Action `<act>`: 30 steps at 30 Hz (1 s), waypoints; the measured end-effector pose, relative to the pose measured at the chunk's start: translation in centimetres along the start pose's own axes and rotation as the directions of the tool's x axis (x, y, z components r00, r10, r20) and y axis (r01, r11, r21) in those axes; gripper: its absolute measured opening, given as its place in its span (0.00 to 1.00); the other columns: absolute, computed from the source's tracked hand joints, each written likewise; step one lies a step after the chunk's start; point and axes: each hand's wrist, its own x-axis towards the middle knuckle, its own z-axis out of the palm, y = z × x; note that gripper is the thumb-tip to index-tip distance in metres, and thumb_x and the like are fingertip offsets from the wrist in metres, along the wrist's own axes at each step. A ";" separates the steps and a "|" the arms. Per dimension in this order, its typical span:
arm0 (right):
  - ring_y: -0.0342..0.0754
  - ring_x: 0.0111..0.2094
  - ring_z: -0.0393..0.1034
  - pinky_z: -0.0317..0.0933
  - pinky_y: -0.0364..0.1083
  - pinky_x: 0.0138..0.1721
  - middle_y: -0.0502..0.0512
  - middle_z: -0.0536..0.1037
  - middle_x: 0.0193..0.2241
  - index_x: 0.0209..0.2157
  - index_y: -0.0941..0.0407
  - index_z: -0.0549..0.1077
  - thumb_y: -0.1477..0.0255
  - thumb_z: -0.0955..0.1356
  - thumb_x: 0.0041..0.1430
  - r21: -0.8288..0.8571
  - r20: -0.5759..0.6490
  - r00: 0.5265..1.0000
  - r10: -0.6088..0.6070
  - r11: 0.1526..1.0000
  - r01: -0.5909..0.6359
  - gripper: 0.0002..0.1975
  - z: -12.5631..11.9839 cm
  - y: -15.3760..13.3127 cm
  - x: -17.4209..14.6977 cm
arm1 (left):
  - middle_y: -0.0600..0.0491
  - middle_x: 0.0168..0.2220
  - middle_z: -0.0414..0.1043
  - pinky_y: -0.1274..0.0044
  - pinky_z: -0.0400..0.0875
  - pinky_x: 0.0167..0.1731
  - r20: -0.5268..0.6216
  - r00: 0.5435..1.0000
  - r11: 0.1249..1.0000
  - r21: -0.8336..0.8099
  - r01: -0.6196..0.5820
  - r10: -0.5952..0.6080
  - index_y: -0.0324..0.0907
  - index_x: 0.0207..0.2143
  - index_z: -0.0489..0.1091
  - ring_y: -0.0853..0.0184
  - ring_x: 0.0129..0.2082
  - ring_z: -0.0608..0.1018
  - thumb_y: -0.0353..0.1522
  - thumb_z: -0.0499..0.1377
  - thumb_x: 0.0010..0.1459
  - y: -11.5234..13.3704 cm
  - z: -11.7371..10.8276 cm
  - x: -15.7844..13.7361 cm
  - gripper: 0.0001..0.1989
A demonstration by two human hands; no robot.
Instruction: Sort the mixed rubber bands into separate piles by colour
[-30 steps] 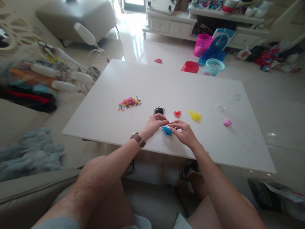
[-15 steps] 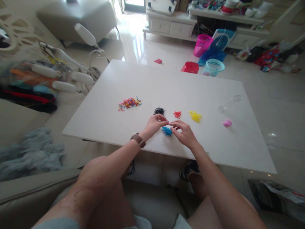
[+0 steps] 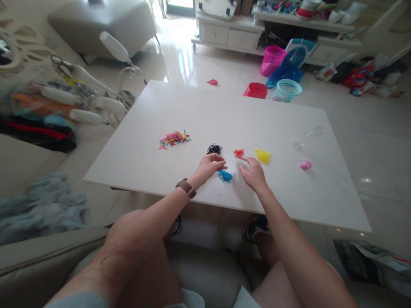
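My left hand (image 3: 210,167), with a brown watch at the wrist, hovers between the black pile (image 3: 214,149) and the blue pile (image 3: 225,176) of small, thin, band-like pieces. Its thumb and fingers are pinched together; whatever they hold is too small to make out. My right hand (image 3: 253,173) is open, thumb and index finger apart, with the index fingertip at the lower right edge of the red pile (image 3: 238,153). To the right of that lies a yellow pile (image 3: 263,156). A mixed-colour pile (image 3: 174,139) sits farther left.
A pink lump (image 3: 305,164) and a clear plastic item (image 3: 314,132) lie on the right of the white table (image 3: 205,107). Beyond its far edge stand a red stool (image 3: 257,90) and a light blue basket (image 3: 287,90). A lamp (image 3: 112,47) with white shades rises at the left.
My right hand has parted from the left fingertips and moved right, its index finger now by the red pile. My left hand has stayed in place, still pinched.
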 end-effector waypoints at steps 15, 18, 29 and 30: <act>0.61 0.61 0.62 0.55 0.62 0.63 0.63 0.71 0.59 0.50 0.56 0.75 0.69 0.66 0.55 -0.078 -0.025 0.997 0.076 0.994 -0.078 0.21 2.5 1.4 1.1 | 0.48 0.38 0.78 0.74 0.73 0.40 -0.069 0.985 0.831 0.548 -0.093 0.156 0.39 0.37 0.74 0.64 0.37 0.81 0.31 0.60 0.57 1.3 -3.6 1.5 0.06; 0.61 0.60 0.62 0.55 0.62 0.63 0.62 0.72 0.59 0.47 0.55 0.75 0.68 0.67 0.55 -0.073 -0.027 0.997 0.075 0.994 -0.077 0.18 2.0 0.9 1.0 | 0.42 0.49 0.76 0.69 0.69 0.52 -0.139 0.964 0.594 0.804 -0.026 0.229 0.37 0.46 0.73 0.58 0.50 0.77 0.35 0.58 0.58 2.0 -6.2 2.3 0.15; 0.62 0.60 0.62 0.56 0.64 0.62 0.58 0.73 0.58 0.43 0.53 0.77 0.68 0.67 0.55 -0.052 -0.030 0.991 0.128 0.990 -0.130 0.14 -0.4 -0.9 0.3 | 0.34 0.72 0.47 0.59 0.49 0.67 -0.400 0.903 0.130 0.915 0.382 0.157 0.32 0.62 0.63 0.45 0.71 0.52 0.43 0.55 0.57 2.2 -13.9 2.9 0.35; 0.62 0.60 0.62 0.56 0.64 0.62 0.58 0.73 0.58 0.43 0.53 0.77 0.68 0.67 0.55 -0.048 -0.028 0.990 0.136 0.989 -0.137 0.14 -0.6 -1.0 0.3 | 0.35 0.72 0.46 0.59 0.49 0.67 -0.399 0.905 0.127 0.915 0.382 0.149 0.32 0.63 0.62 0.46 0.71 0.52 0.43 0.55 0.57 2.1 -14.1 2.9 0.35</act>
